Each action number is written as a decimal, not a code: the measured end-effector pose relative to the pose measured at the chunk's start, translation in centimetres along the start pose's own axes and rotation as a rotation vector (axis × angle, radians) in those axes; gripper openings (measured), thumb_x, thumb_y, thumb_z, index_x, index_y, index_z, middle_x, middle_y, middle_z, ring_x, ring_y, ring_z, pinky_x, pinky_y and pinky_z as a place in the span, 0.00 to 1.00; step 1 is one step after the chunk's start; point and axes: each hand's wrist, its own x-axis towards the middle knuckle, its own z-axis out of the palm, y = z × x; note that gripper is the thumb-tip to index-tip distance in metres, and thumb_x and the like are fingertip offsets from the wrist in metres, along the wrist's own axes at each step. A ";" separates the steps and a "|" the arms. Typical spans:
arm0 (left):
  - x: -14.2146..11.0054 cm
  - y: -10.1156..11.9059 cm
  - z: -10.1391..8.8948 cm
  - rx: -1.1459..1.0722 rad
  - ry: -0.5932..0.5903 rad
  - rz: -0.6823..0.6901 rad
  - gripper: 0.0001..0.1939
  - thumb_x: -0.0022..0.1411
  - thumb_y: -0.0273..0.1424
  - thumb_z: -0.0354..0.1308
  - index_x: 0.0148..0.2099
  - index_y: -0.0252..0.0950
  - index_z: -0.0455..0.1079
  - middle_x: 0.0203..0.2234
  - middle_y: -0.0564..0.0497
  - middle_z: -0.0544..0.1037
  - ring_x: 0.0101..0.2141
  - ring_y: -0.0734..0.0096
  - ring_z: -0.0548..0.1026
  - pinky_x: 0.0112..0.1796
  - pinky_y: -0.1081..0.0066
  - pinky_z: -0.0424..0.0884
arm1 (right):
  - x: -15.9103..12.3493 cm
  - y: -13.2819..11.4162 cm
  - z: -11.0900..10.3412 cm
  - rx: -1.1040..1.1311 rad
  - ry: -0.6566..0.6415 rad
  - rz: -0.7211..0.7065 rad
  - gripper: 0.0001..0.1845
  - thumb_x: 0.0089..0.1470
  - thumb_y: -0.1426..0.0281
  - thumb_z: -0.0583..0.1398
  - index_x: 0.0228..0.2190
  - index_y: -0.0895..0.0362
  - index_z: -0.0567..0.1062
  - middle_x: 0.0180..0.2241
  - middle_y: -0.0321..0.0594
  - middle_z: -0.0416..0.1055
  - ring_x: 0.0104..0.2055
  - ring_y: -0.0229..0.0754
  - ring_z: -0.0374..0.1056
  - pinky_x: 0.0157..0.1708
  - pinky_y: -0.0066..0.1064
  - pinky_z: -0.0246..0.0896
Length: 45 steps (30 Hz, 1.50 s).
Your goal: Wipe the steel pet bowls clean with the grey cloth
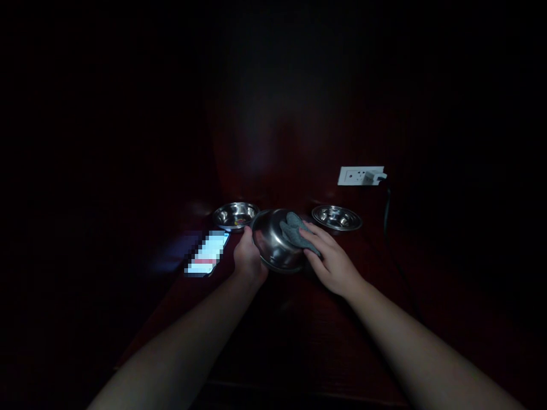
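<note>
A shiny metal bowl (pixel 273 242) is tipped on its side above the dark red table, its outer surface turned toward me. My left hand (pixel 249 256) grips its rim at the left, thumb up along the edge. In my right hand (pixel 331 259) is a grey-green cloth (pixel 294 229), pressed against the outside of the bowl near its base. The fingers of that hand lie over the cloth. The inside of the bowl is hidden from view.
Behind, at the left, stands another metal bowl (pixel 228 218) with something small and yellow-red in it. A metal dish (pixel 337 218) stands at the back right. A lit phone (pixel 208 255) lies left. A wall socket (pixel 354 176) holds a plug with a dark cable (pixel 387 210).
</note>
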 end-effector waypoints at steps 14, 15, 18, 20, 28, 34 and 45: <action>-0.2 -0.1 0.0 0.006 0.008 -0.001 0.16 0.68 0.34 0.50 0.42 0.31 0.76 0.38 0.42 0.81 0.39 0.63 0.80 0.42 0.66 0.77 | -0.1 1.2 0.8 0.159 0.102 0.168 0.24 0.62 0.69 0.54 0.59 0.53 0.68 0.62 0.48 0.64 0.65 0.49 0.58 0.64 0.50 0.50; -0.2 0.0 0.1 0.006 0.005 -0.005 0.16 0.68 0.34 0.49 0.42 0.31 0.76 0.38 0.42 0.81 0.40 0.63 0.80 0.42 0.67 0.77 | -0.1 1.2 0.8 0.154 0.105 0.167 0.24 0.61 0.69 0.54 0.58 0.53 0.68 0.61 0.48 0.64 0.65 0.49 0.58 0.64 0.51 0.50; -0.1 -0.1 0.0 0.005 0.012 0.006 0.16 0.68 0.34 0.49 0.42 0.31 0.76 0.38 0.42 0.81 0.39 0.63 0.80 0.42 0.67 0.77 | -0.1 1.1 0.8 0.145 0.105 0.162 0.23 0.61 0.68 0.54 0.57 0.53 0.69 0.60 0.48 0.65 0.64 0.49 0.60 0.64 0.50 0.51; 0.0 -0.2 -0.1 0.006 0.014 0.015 0.15 0.68 0.34 0.50 0.42 0.32 0.76 0.37 0.43 0.81 0.38 0.63 0.80 0.41 0.67 0.77 | -0.1 1.2 0.8 0.146 0.102 0.161 0.23 0.61 0.68 0.54 0.57 0.53 0.69 0.60 0.48 0.66 0.64 0.48 0.60 0.64 0.50 0.51; -0.1 -0.3 -0.2 0.004 0.025 0.052 0.14 0.67 0.34 0.51 0.39 0.32 0.76 0.32 0.45 0.80 0.36 0.66 0.80 0.41 0.69 0.76 | -0.2 1.5 0.8 0.150 0.075 0.209 0.24 0.61 0.67 0.54 0.58 0.55 0.67 0.59 0.49 0.67 0.61 0.48 0.63 0.61 0.48 0.56; -0.1 -0.3 -0.1 0.011 0.037 0.076 0.13 0.67 0.34 0.52 0.39 0.32 0.76 0.34 0.45 0.80 0.37 0.65 0.80 0.43 0.67 0.76 | -0.4 2.0 1.2 0.188 0.081 0.319 0.27 0.60 0.67 0.54 0.60 0.55 0.64 0.57 0.48 0.69 0.59 0.49 0.66 0.60 0.49 0.57; -0.7 -0.3 -0.1 0.046 0.056 0.143 0.12 0.65 0.36 0.55 0.38 0.34 0.77 0.31 0.46 0.80 0.38 0.65 0.80 0.42 0.68 0.76 | 0.2 1.1 0.5 -0.036 -0.037 0.439 0.11 0.58 0.69 0.53 0.37 0.57 0.75 0.37 0.48 0.78 0.39 0.49 0.74 0.41 0.40 0.68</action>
